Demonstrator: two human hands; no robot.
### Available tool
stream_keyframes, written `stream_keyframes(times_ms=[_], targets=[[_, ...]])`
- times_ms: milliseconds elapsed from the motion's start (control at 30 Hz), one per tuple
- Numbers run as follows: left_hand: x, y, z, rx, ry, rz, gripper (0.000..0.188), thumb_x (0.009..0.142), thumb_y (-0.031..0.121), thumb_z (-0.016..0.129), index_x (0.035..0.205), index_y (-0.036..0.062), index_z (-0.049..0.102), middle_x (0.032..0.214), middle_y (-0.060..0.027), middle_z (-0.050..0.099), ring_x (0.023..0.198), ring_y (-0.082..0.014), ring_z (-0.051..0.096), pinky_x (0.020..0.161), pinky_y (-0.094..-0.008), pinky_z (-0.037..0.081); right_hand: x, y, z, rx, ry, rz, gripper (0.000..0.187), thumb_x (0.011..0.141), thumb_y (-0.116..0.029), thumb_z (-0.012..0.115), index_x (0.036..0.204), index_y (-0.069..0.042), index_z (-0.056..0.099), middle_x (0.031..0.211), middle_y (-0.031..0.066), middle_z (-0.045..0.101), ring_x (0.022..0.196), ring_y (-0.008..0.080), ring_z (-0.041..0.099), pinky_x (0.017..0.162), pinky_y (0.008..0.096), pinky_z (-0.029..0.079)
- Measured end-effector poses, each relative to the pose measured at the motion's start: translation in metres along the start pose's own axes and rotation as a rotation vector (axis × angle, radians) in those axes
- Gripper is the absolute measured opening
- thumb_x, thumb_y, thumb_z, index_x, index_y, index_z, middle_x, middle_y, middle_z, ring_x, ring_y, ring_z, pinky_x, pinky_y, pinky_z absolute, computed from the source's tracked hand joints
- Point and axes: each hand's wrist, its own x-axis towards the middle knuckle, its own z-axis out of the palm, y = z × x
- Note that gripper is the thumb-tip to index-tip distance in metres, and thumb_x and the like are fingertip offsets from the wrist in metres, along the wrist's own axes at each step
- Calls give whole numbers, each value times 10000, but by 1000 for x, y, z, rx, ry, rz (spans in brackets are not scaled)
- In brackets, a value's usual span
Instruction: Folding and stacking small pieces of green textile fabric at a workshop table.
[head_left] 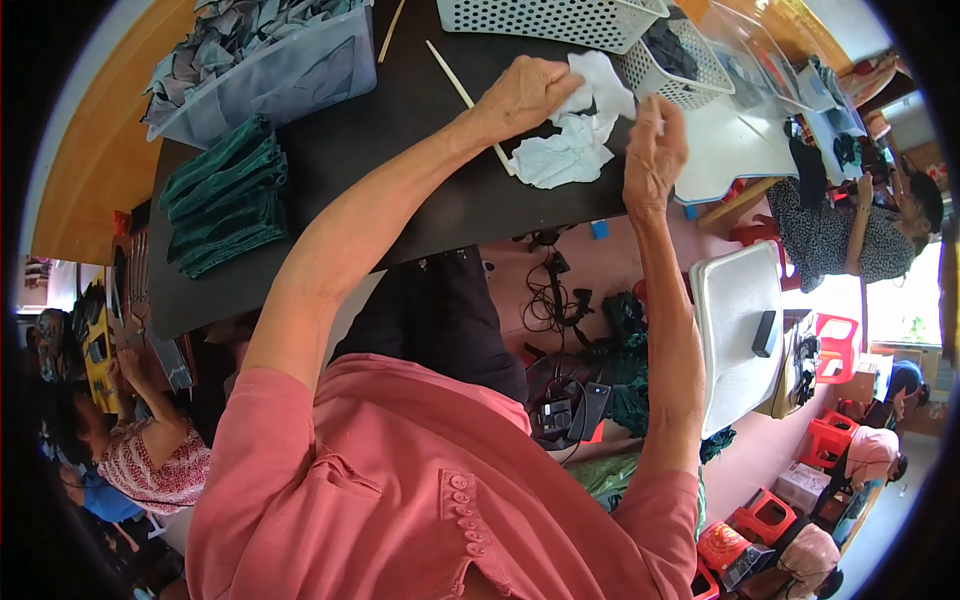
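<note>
My left hand is closed, pinching the edge of a white cloth piece above the dark table. At the cloth's other side my right hand is raised, its fingers drawn together with a bit of white between the fingertips; they are slightly blurred. The cloth stretches crumpled between the two hands. Just below it, another pale white cloth piece lies wrinkled on the table, partly touching the upper one. Close to this lies a thin cream-coloured stick, partly behind my left wrist.
A folded dark green velvety stack lies at the table's left, below a clear bin of grey fabric scraps. White perforated baskets stand at the far side, one holding dark cloth. A white-topped stool stands right of my arm. Other people sit working on both sides.
</note>
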Motion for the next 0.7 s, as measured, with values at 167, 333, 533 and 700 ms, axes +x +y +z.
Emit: stream_keyframes(times_ms=[167,333,533,700], targets=[[5,-1,-7,46,106,14,366,880,239,536,662,-51,490,566,-226,475,484,-361,450,493,-418,382,-9,0,2,-406,-287,-208,263,794,-215,694,936,-20,589,766,58,577,571,118,501,533,275,416],[0,9,-15,65,100,28,360,882,232,533,666,-52,494,570,-225,478,497,-364,462,498,-421,385,-16,-4,3,-777,-517,-471,232,808,-217,637,922,-39,541,950,160,591,756,371,603,619,467,461],[-8,24,-22,19,46,24,369,922,269,521,724,-40,482,537,-86,354,509,-141,336,481,-340,330,9,-4,7,-775,-441,-283,181,903,-191,512,908,-11,486,744,252,591,695,441,578,597,508,426],[-10,35,-14,-57,-62,-154,368,903,292,529,729,-32,510,525,-86,409,499,-142,401,485,-344,359,26,-8,-7,-545,-385,-57,344,900,-311,561,932,28,519,714,258,576,617,383,572,554,469,407]])
